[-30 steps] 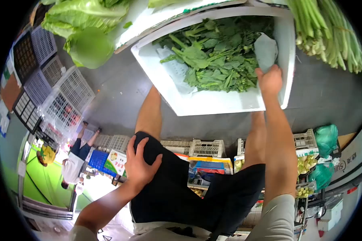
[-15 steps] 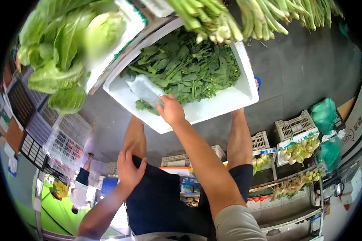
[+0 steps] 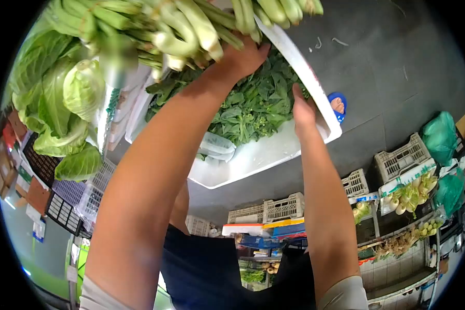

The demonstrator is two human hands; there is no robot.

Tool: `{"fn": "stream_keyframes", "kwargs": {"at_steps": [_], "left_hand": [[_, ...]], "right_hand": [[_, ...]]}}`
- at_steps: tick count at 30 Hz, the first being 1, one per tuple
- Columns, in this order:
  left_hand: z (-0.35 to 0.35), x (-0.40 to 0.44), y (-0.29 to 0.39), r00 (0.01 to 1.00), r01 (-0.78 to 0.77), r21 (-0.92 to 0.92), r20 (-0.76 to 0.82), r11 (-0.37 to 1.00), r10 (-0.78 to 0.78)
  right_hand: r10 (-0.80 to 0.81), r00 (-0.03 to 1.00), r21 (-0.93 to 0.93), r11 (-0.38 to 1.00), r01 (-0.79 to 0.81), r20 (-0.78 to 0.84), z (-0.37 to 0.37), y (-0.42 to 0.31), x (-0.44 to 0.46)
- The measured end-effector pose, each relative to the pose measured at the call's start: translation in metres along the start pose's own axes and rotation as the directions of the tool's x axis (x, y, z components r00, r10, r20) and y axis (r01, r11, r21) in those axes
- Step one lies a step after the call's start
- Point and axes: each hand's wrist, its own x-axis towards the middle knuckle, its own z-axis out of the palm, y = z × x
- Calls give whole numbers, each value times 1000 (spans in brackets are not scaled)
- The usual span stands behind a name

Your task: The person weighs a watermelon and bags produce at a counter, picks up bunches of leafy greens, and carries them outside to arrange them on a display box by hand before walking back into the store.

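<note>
A white foam box holds a pile of leafy greens. Across the pile reaches my left arm, with my left hand at the far side of the box beside hanging green stalks; its fingers are partly hidden, and what they touch is unclear. My right hand is between the greens and the right wall, its visible fingers stretched out against the leaves. Near the box's front left corner lies a pale translucent sheet, with no hand on it.
Cabbage-like heads sit at the upper left. A foot in a blue sandal is right of the box. Plastic crates, green bags and vegetable shelves stand lower right. Shallow crates are beyond my legs.
My left hand has left my knee and reached over the box. My right hand has let go of the translucent sheet and moved to the right side. The view has shifted, bringing the stalks over the box.
</note>
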Motion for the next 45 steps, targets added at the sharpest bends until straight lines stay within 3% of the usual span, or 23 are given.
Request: {"fn": "stream_keyframes", "kwargs": {"at_steps": [2, 4, 7, 9, 11, 13, 15, 16, 18, 23, 25, 26, 28, 29, 30, 32, 35, 37, 38, 40, 41, 43, 45], "left_hand": [[4, 4, 11, 1000, 25, 161, 13, 987, -28], [10, 11, 10, 998, 47, 229, 19, 972, -53], [3, 21, 7, 987, -81, 376, 161, 923, 21], [-4, 33, 2, 976, -131, 414, 214, 901, 43], [-13, 34, 0, 963, -266, 452, 156, 851, 218], [-19, 35, 7, 955, -272, 509, 244, 817, 166], [-16, 39, 7, 914, -224, 479, 405, 849, 13], [-13, 38, 7, 914, -230, 481, 405, 846, 18], [-5, 29, 5, 951, -232, 458, 294, 858, 100], [11, 26, -5, 965, -178, 506, 256, 844, 49], [25, 23, -21, 966, -253, 407, 59, 878, 251], [22, 28, -20, 966, -253, 408, 58, 877, 252], [16, 37, -18, 966, -201, 279, 213, 939, 143], [7, 42, -13, 968, -193, 284, 209, 939, 136], [-2, 49, -3, 933, -157, 335, 357, 929, 29], [-12, 52, 11, 873, -128, 390, 480, 912, -83], [-16, 44, 20, 879, -189, 495, 471, 848, -79], [-15, 42, 23, 940, -259, 517, 330, 816, 90], [-16, 42, 23, 937, -261, 513, 339, 818, 87], [-20, 50, 16, 825, -405, 341, 536, 849, 179], [-15, 53, 10, 823, -409, 338, 539, 848, 182], [-5, 52, -7, 853, -427, 163, 398, 890, 336], [-20, 39, -6, 872, -365, 113, 390, 924, 297]], "right_hand": [[-6, 1000, 98, 995, 7, -12, 11, -8, 0], [-57, 974, -392, 920, -34, -218, 32, -12, 4], [58, 987, -407, 906, -115, -149, 29, -13, 11], [4, 984, -441, 894, -83, -176, 22, -20, 9], [122, 989, -267, 954, -138, -78, 12, -28, 5], [163, 986, -198, 966, -168, -44, 6, -37, 2], [215, 973, -248, 950, -190, 80, -1, -40, 4], [213, 974, -241, 952, -189, 77, 0, -40, 6], [119, 970, -237, 969, -67, 212, -2, -39, 5], [246, 934, -219, 957, -191, 258, 1, -58, -9], [214, 939, -219, 963, -157, 271, 1, -60, -9], [213, 939, -218, 963, -156, 270, 1, -56, -7], [223, 957, -287, 944, -164, 187, 4, -50, -4], [221, 955, -288, 944, -160, 195, 6, -51, -4], [230, 956, -300, 939, -169, 184, 8, -52, -5], [229, 958, -310, 936, -167, 173, 11, -54, -1], [141, 973, -316, 946, -77, 184, 11, -53, 4], [34, 955, -362, 929, 79, 296, 2, -56, 7], [45, 954, -366, 928, 69, 295, 0, -59, 4], [158, 926, -296, 954, -53, 342, -2, -64, 2], [160, 927, -294, 954, -57, 338, -3, -65, 2], [186, 921, -336, 940, -64, 343, -2, -64, 2], [214, 908, -285, 952, -111, 360, 0, -60, -7]]}}
